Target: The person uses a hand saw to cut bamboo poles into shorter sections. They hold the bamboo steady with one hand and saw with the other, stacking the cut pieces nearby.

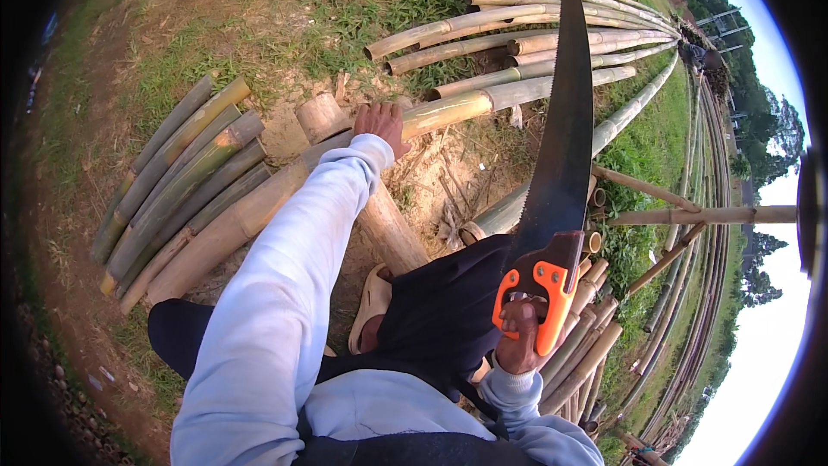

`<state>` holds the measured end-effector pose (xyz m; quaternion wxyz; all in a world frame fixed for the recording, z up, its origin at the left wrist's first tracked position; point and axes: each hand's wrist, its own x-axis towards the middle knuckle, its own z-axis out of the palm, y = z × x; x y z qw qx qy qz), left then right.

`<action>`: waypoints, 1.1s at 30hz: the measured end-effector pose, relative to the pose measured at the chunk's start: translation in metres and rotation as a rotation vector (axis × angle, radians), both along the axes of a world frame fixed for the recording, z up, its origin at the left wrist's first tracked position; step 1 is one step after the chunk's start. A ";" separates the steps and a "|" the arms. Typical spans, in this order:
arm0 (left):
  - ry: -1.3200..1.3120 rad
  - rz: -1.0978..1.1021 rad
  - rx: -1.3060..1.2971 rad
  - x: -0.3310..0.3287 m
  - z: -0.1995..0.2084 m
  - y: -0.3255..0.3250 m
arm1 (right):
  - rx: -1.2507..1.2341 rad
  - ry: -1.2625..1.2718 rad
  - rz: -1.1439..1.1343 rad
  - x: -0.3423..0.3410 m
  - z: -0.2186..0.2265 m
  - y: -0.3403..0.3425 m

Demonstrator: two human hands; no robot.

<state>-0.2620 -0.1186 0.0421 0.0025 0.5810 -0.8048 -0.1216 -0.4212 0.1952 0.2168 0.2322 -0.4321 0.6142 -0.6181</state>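
Observation:
A hand saw [556, 129] with a long dark blade and an orange-and-brown handle is in my right hand [520, 336]. Its blade points up and away, clear of the pole under my other hand. My left hand [379, 125] is closed over the top of a thick bamboo pole [444, 114], which runs away to the right. That pole passes over a stout log [388, 226] lying crosswise under it; the log's far end shows just beyond my left hand. Pale sawdust [418, 173] covers the ground around the log.
Several cut bamboo lengths [194, 155] lie side by side at the left. More long poles [517, 26] stretch out at the far side. Shorter pieces [586, 354] are stacked by my right arm, near a pole frame [699, 216]. Grass and bare soil surround everything.

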 end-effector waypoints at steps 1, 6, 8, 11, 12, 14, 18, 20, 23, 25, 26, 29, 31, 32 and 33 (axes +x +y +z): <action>-0.022 0.022 0.003 -0.011 -0.002 -0.001 | -0.024 -0.030 -0.031 -0.001 -0.001 0.001; -0.107 0.079 0.015 -0.030 -0.037 -0.017 | -0.022 -0.022 -0.046 -0.007 -0.011 0.004; -0.113 0.059 0.004 -0.030 -0.042 -0.018 | -0.020 -0.032 -0.041 -0.006 -0.014 0.001; -0.115 -0.017 0.046 -0.022 -0.034 -0.025 | 0.010 -0.158 -0.060 0.002 -0.011 -0.004; -0.129 -0.056 0.084 -0.020 -0.029 -0.020 | -0.044 -0.087 0.014 0.000 -0.014 -0.005; -0.105 -0.109 0.084 -0.007 -0.020 -0.013 | -0.051 -0.077 0.031 0.000 -0.013 -0.010; -0.126 -0.063 0.023 0.060 0.016 0.017 | -0.050 -0.130 0.109 0.009 -0.010 -0.012; -0.164 -0.043 0.070 0.119 0.032 0.033 | -0.063 -0.175 0.136 0.015 -0.008 -0.012; -0.228 0.034 0.080 0.217 0.047 0.072 | -0.105 -0.170 0.248 0.022 -0.006 -0.013; -0.302 0.029 0.169 0.279 0.059 0.094 | -0.111 -0.195 0.267 0.027 -0.008 -0.009; -0.286 0.016 0.109 0.308 0.066 0.111 | -0.095 -0.199 0.280 0.030 -0.007 -0.008; -0.284 0.033 0.071 0.388 0.069 0.160 | -0.062 -0.223 0.295 0.045 -0.002 -0.008; -0.327 0.069 0.174 0.430 0.072 0.183 | -0.075 -0.230 0.318 0.051 -0.002 -0.010; -0.338 0.098 0.248 0.449 0.069 0.197 | -0.079 -0.213 0.332 0.051 -0.002 -0.009; -0.367 0.138 0.274 0.470 0.061 0.215 | -0.086 -0.198 0.349 0.052 -0.002 -0.009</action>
